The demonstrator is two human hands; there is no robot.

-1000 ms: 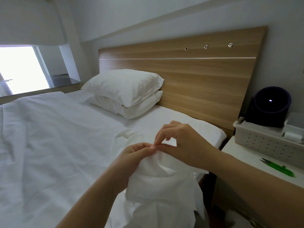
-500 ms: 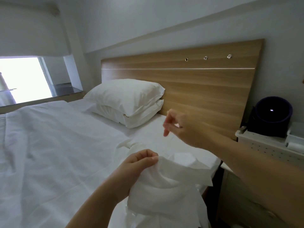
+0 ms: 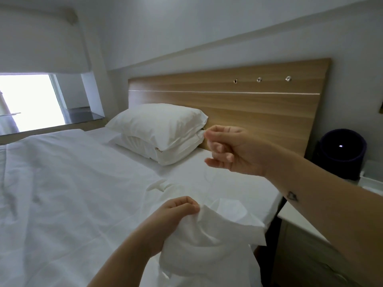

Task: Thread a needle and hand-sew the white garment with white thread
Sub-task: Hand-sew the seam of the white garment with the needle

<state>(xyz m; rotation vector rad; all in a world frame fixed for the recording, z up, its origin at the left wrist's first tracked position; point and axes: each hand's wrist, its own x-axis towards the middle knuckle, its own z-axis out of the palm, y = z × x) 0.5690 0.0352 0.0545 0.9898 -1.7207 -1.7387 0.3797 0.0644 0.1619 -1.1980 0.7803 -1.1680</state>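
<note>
The white garment [image 3: 209,235] is gripped at its upper edge, low over the bed [image 3: 62,183], by the curled left hand [image 3: 176,212], and a faint white thread [image 3: 207,176] is seen rising to the right hand [image 3: 230,150] above, whose fingertips are pinched seemingly on it.

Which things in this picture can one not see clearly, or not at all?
Needle: head view, too small; the right hand pinches its fingertips together, nothing visible between them.
Thread: head view, white on the white bed, too thin to follow.
Seam on the white garment: head view, hidden in folds by the left hand gripping it.
Nightstand: head view, covered by the right forearm, cut off at the edge.
</note>
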